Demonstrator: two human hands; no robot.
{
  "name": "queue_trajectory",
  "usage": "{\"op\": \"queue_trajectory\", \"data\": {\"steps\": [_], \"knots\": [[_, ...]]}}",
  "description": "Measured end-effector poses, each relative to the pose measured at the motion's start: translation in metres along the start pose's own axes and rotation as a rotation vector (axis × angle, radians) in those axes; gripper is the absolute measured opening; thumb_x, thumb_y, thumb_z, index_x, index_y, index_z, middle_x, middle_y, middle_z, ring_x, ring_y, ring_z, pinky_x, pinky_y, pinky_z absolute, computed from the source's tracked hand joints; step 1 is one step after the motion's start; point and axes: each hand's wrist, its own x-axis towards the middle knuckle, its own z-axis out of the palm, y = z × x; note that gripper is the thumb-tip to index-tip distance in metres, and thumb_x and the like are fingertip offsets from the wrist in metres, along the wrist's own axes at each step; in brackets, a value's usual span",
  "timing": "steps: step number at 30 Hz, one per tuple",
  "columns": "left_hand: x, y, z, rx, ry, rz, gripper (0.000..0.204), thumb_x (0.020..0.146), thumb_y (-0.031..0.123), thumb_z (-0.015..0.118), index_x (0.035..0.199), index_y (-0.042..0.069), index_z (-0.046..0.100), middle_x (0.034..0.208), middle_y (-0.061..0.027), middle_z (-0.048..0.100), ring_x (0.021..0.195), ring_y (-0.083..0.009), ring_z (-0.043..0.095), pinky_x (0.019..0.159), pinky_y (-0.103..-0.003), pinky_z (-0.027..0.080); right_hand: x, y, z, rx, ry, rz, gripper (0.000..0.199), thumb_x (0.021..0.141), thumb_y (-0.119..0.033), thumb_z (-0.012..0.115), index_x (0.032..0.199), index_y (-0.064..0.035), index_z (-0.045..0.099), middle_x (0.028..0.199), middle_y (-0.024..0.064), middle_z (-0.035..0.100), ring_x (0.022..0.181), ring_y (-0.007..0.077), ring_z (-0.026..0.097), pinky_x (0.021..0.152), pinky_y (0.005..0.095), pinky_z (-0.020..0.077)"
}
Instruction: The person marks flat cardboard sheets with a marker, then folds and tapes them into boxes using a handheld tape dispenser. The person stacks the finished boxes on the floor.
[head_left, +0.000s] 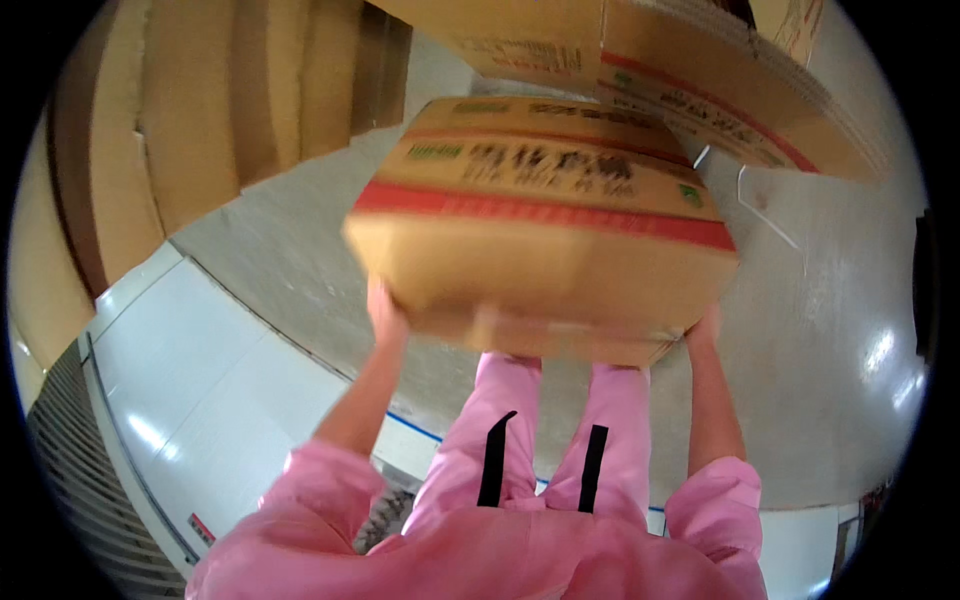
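Note:
A large cardboard box (540, 255), brown with a red band, dark print and small green patches, is held out in front of me, above the floor near my legs. My left hand (386, 310) grips its lower left corner; most of the fingers are hidden behind and under the cardboard. At the lower right corner my right hand (703, 325) holds the same box, its fingers likewise mostly hidden. The box is slightly blurred. Just past its far side are more printed cardboard cartons (700, 95), which the held box seems to overlap in view.
Stacked brown cartons (190, 110) line the left side. Grey floor (820, 330) stretches around the box and to the right. At lower left are a white panel surface (220, 350) and a dark ribbed grate (90, 470).

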Motion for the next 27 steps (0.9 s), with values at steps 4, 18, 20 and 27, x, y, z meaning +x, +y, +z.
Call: {"op": "queue_trajectory", "data": {"steps": [4,18,20,27], "knots": [[-0.102,-0.019,-0.062,-0.108,0.112,-0.297,0.055,0.105,0.035,0.044,0.149,0.002,0.035,0.142,-0.0142,0.05,0.127,-0.0238,0.05,0.106,-0.039,0.038,-0.016,-0.068,0.059,-1.178,-0.242,-0.833,0.032,0.096,-0.038,0.061,0.104,-0.0078,0.068,0.089,0.0176,0.073,0.083,0.0341,0.071,0.072,0.0463,0.0559],[-0.143,0.002,0.025,-0.186,-0.391,-0.49,0.067,0.101,0.026,0.056,0.16,0.014,0.026,0.147,-0.0125,0.054,0.129,-0.018,0.053,0.112,-0.037,0.035,-0.141,-0.414,0.212,-1.365,0.079,-1.842,0.082,0.079,-0.054,0.077,0.124,0.0085,0.048,0.118,0.026,0.061,0.115,0.0403,0.057,0.106,0.0493,0.0371],[-0.135,-0.003,0.032,-0.186,-0.412,-0.475,0.062,0.102,0.027,0.057,0.157,0.013,0.033,0.144,-0.0115,0.057,0.131,-0.0164,0.052,0.113,-0.037,0.034,-0.111,-0.423,0.205,-1.586,-0.013,-1.681,0.079,0.076,-0.047,0.079,0.125,0.0068,0.049,0.117,0.0255,0.063,0.115,0.0401,0.058,0.104,0.0483,0.0404],[-0.099,0.063,0.031,0.004,-0.557,-0.443,0.051,0.1,0.026,0.059,0.146,0.008,0.05,0.131,-0.0091,0.067,0.123,-0.0174,0.059,0.106,-0.033,0.041,-0.104,-0.396,0.187,-1.795,-0.239,-1.207,0.072,0.073,-0.036,0.08,0.127,0.0031,0.053,0.107,0.0206,0.069,0.106,0.0386,0.065,0.098,0.0448,0.0487]]}}
